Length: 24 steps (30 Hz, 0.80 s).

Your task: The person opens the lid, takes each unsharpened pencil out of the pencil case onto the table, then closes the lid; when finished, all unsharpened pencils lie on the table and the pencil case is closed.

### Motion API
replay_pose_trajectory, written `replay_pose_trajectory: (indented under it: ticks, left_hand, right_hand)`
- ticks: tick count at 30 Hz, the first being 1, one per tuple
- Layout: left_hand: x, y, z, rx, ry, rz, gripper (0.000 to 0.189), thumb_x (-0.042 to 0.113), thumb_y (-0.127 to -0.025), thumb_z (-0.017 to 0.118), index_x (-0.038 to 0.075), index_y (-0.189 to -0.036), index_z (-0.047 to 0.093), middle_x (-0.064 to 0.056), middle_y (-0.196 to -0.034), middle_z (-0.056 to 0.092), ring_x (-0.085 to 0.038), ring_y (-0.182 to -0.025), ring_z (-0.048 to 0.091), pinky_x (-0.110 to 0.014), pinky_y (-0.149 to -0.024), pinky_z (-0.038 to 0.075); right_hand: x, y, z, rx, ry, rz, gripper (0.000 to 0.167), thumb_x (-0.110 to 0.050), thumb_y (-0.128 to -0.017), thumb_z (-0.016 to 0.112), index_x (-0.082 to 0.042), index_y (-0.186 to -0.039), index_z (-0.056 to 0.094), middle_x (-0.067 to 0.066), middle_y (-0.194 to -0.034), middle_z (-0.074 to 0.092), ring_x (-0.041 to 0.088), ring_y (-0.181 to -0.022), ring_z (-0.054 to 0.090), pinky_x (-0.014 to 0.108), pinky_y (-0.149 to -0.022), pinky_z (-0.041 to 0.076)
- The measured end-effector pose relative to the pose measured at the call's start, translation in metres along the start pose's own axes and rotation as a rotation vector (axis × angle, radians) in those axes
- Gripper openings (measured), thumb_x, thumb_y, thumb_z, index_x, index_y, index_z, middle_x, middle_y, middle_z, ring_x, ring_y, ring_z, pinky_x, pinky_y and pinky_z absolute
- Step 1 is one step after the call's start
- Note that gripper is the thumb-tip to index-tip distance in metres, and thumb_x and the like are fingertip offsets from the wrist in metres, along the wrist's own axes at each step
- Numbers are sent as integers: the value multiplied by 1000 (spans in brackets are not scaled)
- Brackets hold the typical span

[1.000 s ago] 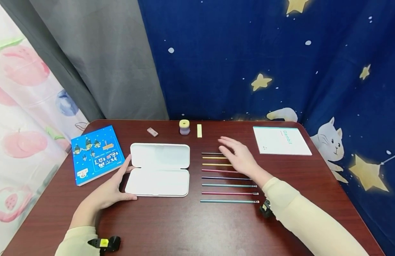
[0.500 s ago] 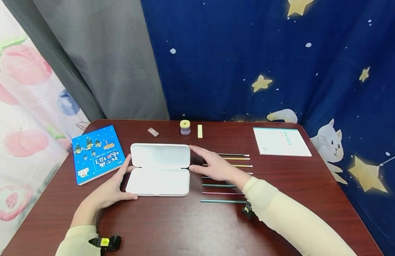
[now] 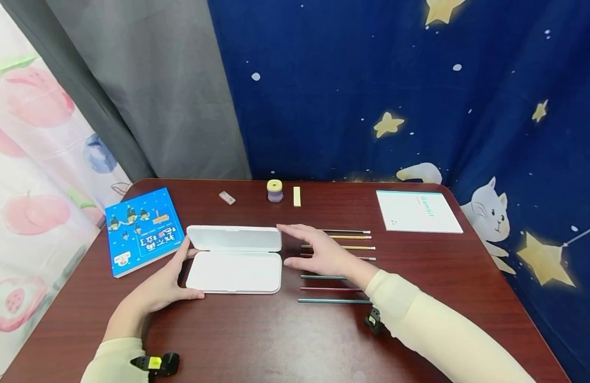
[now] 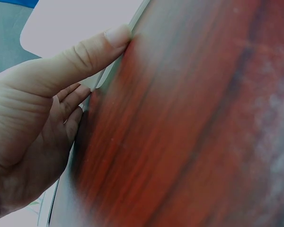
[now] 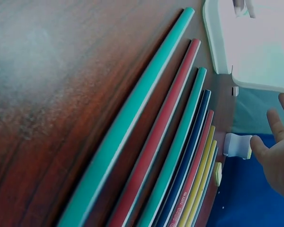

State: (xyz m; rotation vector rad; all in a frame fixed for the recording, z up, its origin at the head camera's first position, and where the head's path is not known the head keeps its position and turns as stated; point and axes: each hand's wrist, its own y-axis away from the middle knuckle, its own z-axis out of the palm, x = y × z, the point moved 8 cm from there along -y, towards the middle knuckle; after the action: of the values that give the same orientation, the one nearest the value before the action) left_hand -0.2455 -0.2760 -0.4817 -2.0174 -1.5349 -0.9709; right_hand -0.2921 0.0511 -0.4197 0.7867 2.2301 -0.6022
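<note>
A white pencil case [image 3: 234,272] lies unfolded on the dark red table, its lid [image 3: 237,237] tilted up along the far side. My left hand [image 3: 160,281] holds the case's left end, thumb at the near corner and fingers on the side; part of those fingers is hidden in the head view. At the right end, my right hand [image 3: 326,252] has its fingers extended, fingertips at the lid's far right corner and the thumb lower, near the hinge. Beneath the right hand and forearm lies a row of pencils [image 3: 335,301], partly covered.
A blue book [image 3: 144,231] lies left of the case. Behind are an eraser [image 3: 227,198], a small yellow-topped jar-like item [image 3: 275,191] and a pale yellow strip [image 3: 297,196]. A white booklet [image 3: 419,211] lies at the far right. Curtains hang beyond the table.
My right hand has moved left from above the pencils to the case's right end. The lid, flat before, now tilts up. My left hand has stayed at the left end.
</note>
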Motion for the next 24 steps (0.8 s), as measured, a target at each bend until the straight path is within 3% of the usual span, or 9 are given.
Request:
replay_pose_trajectory:
  ticks: [5, 12, 15, 21, 24]
  left_hand:
    - [-1, 1, 1, 4, -32, 0, 140, 37, -80, 92, 25, -167, -17, -24, -161, 35, -46, -149, 28, -77, -114, 25]
    - [-3, 1, 0, -9, -32, -27, 139, 40, -81, 90, 31, -166, -19, -23, -173, 0, -54, -151, 17, -77, -112, 28]
    - [-3, 1, 0, -11, -31, -25, 138, 39, -81, 90, 30, -166, -18, -24, -173, 2, -54, -152, 17, -76, -112, 29]
    - [-1, 1, 0, -6, -35, 0, 139, 37, -80, 91, 28, -167, -17, -28, -167, 22, -51, -149, 27, -75, -111, 32]
    - [0, 1, -1, -4, -42, 9, 138, 37, -80, 92, 28, -167, -16, -27, -165, 28, -50, -148, 29, -75, -111, 32]
  right_hand:
    - [-12, 4, 9, -20, 42, -74, 63, -33, -95, 78, -26, -153, 55, -8, -152, 53, 10, -140, 47, 41, -114, 44]
    - [-25, 15, 30, -99, 134, -200, 61, -28, -94, 79, -17, -150, 59, -1, -156, 53, 26, -148, 44, 43, -124, 32]
    - [-24, 21, 40, -161, 195, -190, 63, -34, -95, 76, -20, -153, 56, -2, -160, 49, 29, -151, 39, 47, -125, 29]
    - [-22, 28, 52, -250, 330, -180, 66, -39, -97, 72, -27, -158, 49, -6, -165, 41, 25, -156, 30, 62, -124, 24]
    - [-20, 31, 57, -288, 404, -192, 69, -43, -98, 70, -28, -160, 45, -6, -167, 36, 22, -158, 26, 62, -125, 21]
